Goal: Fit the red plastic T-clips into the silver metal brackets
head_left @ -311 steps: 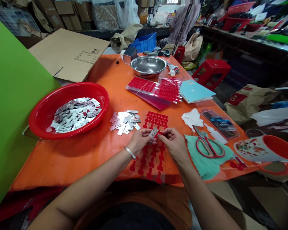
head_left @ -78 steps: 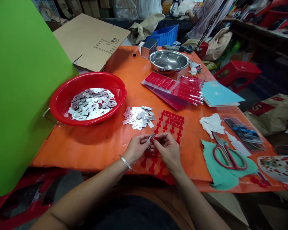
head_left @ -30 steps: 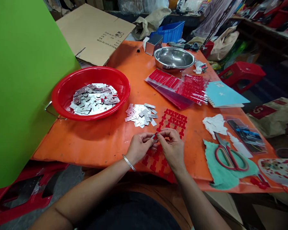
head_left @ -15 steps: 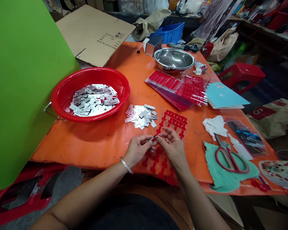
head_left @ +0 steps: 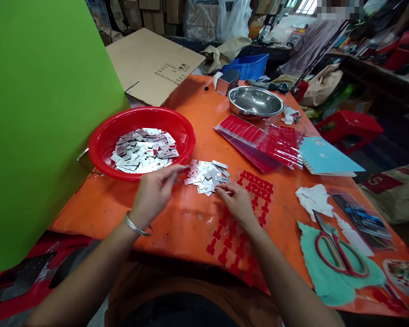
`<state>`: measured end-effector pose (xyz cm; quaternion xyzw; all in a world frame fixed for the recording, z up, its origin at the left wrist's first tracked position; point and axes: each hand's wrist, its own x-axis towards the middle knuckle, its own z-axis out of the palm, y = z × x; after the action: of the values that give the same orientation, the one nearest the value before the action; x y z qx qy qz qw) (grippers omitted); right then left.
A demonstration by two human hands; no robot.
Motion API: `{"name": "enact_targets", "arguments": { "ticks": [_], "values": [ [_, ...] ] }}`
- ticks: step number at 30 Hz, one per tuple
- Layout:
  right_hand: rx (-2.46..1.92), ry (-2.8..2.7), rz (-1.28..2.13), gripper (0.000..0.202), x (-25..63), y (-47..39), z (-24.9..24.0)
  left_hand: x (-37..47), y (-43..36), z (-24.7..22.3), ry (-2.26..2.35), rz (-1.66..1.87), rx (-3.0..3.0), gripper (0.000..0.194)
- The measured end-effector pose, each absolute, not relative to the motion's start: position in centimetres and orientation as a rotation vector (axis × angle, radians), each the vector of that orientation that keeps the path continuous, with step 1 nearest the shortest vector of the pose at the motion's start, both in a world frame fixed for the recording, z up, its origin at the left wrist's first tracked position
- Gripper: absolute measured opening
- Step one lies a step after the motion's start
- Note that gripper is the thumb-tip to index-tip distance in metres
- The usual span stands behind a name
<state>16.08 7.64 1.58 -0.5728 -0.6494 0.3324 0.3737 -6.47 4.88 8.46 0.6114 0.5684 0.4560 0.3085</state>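
Note:
My left hand is smeared by motion in front of the red basin. Its fingers are pinched together, with a greyish sliver of a small metal plate at the tips. At the right edge of the pile of small metal plates, my right hand pinches a plate, mostly covered by the fingers. Beneath my right hand and forearm lie rows of red T-shaped pieces. Many similar metal plates fill the bottom of the basin.
A green panel stands at the left. Behind are a cardboard box and a steel bowl. Red sheets in plastic lie beside a light blue notebook. Scissors rest on a green cloth at the right.
My hands have separated from over the red pieces. The left moved leftward to the basin's front with the plate; the right reached the loose pile and pinched a plate. The view shifted slightly.

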Motion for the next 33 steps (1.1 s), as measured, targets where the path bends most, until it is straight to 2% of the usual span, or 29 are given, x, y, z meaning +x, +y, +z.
{"name": "enact_targets", "arguments": {
  "ticks": [3, 7, 9, 13, 15, 17, 22, 25, 28, 31, 33],
  "values": [
    [-1.573, -1.83, 0.366, 0.019, 16.5, 10.0, 0.1, -10.9, 7.2, 9.9, 1.912, 1.225, 1.897, 0.029],
    [-1.647, -2.017, 0.168, 0.025, 17.3, 12.0, -1.3, -14.5, 9.2, 9.6, 2.234, 0.87, 2.046, 0.027],
    [-1.642, -2.093, 0.153, 0.022, 17.7, 12.6, -1.6, -14.4, 9.1, 9.5, 2.219, 0.894, 2.101, 0.028],
    [-1.566, -2.157, 0.168, 0.017, 18.3, 13.2, -1.6, -11.1, 7.1, 9.7, 1.906, 1.35, 2.042, 0.028],
    [-1.555, -2.132, 0.204, 0.014, 18.4, 13.0, -1.1, -8.8, 5.9, 9.4, 1.716, 1.411, 1.878, 0.025],
    [-1.522, -2.089, 0.266, 0.01, 18.1, 12.3, -0.3, -6.7, 5.2, 8.4, 1.529, 1.331, 1.658, 0.025],
    [-1.141, -2.068, 0.326, 0.011, 16.3, 7.6, 2.1, -3.1, 4.7, 4.7, 1.077, 0.887, 0.899, 0.043],
    [-1.018, -2.094, 0.347, 0.014, 15.6, 4.4, 2.4, -2.0, 4.5, 3.2, 0.893, 0.719, 0.732, 0.037],
    [-1.084, -2.018, 0.328, 0.026, 15.8, 2.6, 1.6, -1.5, 4.2, 2.4, 1.03, 0.727, 0.934, 0.026],
    [-1.223, -1.957, 0.279, 0.036, 16.5, 2.1, 0.4, -1.5, 3.6, 2.0, 1.344, 0.807, 1.423, 0.015],
    [-1.27, -2.009, 0.261, 0.037, 16.7, 2.1, -0.3, -1.5, 3.2, 1.7, 1.492, 0.821, 1.723, 0.015]
  ]
}}
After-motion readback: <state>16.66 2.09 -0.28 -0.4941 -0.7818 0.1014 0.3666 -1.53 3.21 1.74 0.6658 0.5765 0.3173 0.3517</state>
